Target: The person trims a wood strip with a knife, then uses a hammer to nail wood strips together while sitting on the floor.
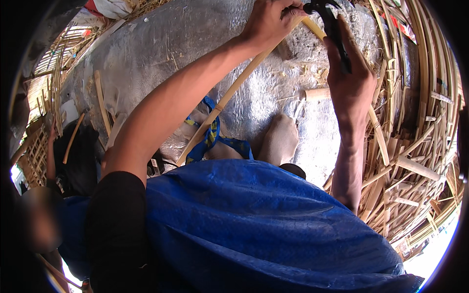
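Observation:
At the top of the view, my left hand (273, 22) is closed on a long bamboo strip (241, 78). The strip slants from the left hand down to the edge of the blue sheet over my lap. Just right of those fingers, a short yellowish length of bamboo (313, 28) angles down toward my right hand (352, 73). That hand is wrapped round a black hand tool (332, 22), whose dark head sits close to the left fingertips. The tool's exact kind cannot be made out.
A blue plastic sheet (254, 215) covers my lap. Bare feet (281, 139) and a blue patterned cloth (212, 129) are on the silvery ground sheet (195, 34). Many bamboo strips (405, 180) are piled at right. Another person (73, 151) is at left beside a woven bamboo basket (36, 151).

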`<move>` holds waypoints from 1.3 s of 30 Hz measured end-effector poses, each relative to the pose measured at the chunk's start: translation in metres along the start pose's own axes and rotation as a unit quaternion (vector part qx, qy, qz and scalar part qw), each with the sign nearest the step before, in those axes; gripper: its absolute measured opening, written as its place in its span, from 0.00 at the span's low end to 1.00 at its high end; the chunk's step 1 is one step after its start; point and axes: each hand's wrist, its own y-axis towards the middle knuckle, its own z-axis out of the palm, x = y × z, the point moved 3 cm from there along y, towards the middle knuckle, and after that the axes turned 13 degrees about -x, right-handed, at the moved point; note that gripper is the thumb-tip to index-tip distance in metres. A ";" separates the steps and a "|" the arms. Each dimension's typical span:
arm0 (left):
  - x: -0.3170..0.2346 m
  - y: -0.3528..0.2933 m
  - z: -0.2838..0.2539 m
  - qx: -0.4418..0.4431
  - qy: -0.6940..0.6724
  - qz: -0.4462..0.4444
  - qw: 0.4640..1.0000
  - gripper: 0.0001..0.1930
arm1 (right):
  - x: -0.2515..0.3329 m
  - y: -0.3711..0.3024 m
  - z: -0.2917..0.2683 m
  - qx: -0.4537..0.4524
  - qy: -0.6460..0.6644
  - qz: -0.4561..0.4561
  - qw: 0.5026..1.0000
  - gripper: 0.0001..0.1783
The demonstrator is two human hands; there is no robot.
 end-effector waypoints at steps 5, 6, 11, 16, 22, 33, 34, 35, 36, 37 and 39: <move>-0.001 0.001 0.000 0.010 -0.023 0.012 1.000 0.05 | 0.010 0.002 -0.001 -0.149 0.045 -0.084 0.984 0.26; -0.002 0.001 0.000 0.002 -0.027 0.026 0.999 0.05 | 0.007 -0.001 0.002 -0.092 0.022 -0.058 0.994 0.25; 0.001 0.001 -0.002 0.029 -0.014 -0.024 0.999 0.05 | 0.008 -0.002 0.003 -0.072 0.017 -0.034 0.997 0.25; -0.003 0.002 -0.001 0.012 -0.042 0.020 0.999 0.04 | 0.000 -0.006 0.006 -0.104 0.014 -0.049 0.993 0.24; 0.004 0.000 -0.001 0.019 -0.044 -0.006 0.999 0.04 | 0.002 -0.002 0.004 -0.117 0.034 -0.099 0.988 0.27; 0.001 -0.001 0.001 0.021 -0.049 -0.001 0.999 0.03 | -0.011 -0.012 0.007 -0.171 0.043 -0.095 0.980 0.25; 0.003 -0.001 0.001 0.044 -0.025 -0.041 0.998 0.03 | -0.013 -0.012 0.009 -0.079 0.015 -0.041 0.996 0.26; 0.001 -0.001 0.001 0.046 -0.026 -0.040 0.998 0.03 | -0.016 -0.013 0.012 0.013 -0.014 0.013 1.000 0.26; -0.001 0.000 0.001 0.033 -0.031 -0.025 0.999 0.03 | -0.014 -0.009 0.010 -0.022 -0.013 -0.007 1.000 0.26; -0.001 0.000 0.000 0.018 -0.033 -0.010 0.999 0.02 | -0.011 -0.005 0.004 -0.008 -0.039 0.010 0.999 0.25; 0.001 0.004 -0.001 0.003 -0.016 0.027 0.999 0.02 | 0.003 -0.001 0.005 -0.151 0.048 -0.089 0.983 0.24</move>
